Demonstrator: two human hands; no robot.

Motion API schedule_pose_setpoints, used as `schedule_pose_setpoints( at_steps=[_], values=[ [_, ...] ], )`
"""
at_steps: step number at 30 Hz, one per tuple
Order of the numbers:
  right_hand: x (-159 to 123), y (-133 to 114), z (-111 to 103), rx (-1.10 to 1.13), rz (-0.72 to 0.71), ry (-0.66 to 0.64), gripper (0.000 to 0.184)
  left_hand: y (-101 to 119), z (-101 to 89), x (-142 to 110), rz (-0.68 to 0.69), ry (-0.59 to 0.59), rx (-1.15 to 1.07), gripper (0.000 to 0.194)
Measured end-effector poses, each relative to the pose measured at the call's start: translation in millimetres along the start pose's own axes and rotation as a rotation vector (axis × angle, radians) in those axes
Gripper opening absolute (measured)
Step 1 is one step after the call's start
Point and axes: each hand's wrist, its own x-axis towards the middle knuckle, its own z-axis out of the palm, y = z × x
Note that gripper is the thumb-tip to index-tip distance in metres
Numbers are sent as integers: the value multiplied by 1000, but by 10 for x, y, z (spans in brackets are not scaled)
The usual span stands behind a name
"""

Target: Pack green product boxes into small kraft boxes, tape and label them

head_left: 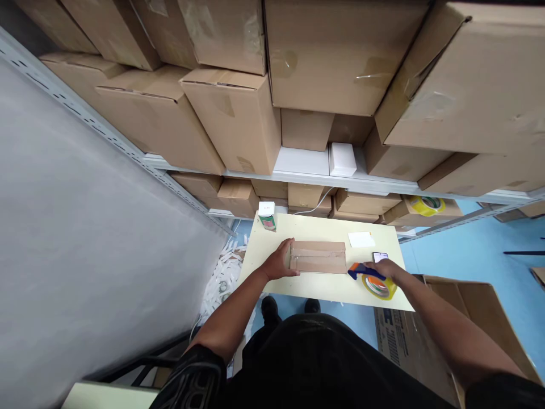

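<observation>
A small cardboard box [318, 257] lies flat on the pale table, with clear tape along its top. My left hand [281, 261] grips its left end, fingers at the far corner and thumb at the near corner. Just off the box's right end, my right hand [385, 269] is closed on the handle of a blue and orange tape dispenser [367, 271]. A roll of yellow tape [378, 287] sits in the dispenser, partly below the hand. The palm hides part of the handle.
On the table [259, 287] are a small white and green box [267, 216], a white paper [360, 239] and a phone [380, 257]. Shelves of cardboard boxes [230, 108] rise behind it. An open carton [481, 307] stands at the right; paper strips [225, 272] litter the floor at left.
</observation>
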Motion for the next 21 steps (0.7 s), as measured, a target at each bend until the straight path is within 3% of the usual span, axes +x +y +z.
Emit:
schedule_pose_setpoints(
  at_steps=[2, 5, 8, 11, 17, 21],
  values=[
    [-98, 111, 200, -9, 50, -24, 61, 2, -4, -13, -5, -9, 9, 131],
    [-272, 129, 555, -67, 5, 177, 63, 24, -3, -42, -18, -30, 19, 134],
    [-360, -13, 885, -244, -125, 337, 54, 47, 16, -72, -39, -35, -1, 136],
    [-313, -186, 1104, -423, -179, 348, 52, 67, 40, -90, -49, -25, -6, 137],
    [-238, -277, 1293, -502, -163, 232, 44, 99, 88, -134, -68, 16, -16, 134],
    [-332, -233, 1196, -345, -169, 294, 42, 132, 137, -211, -109, 83, -88, 133]
  ],
)
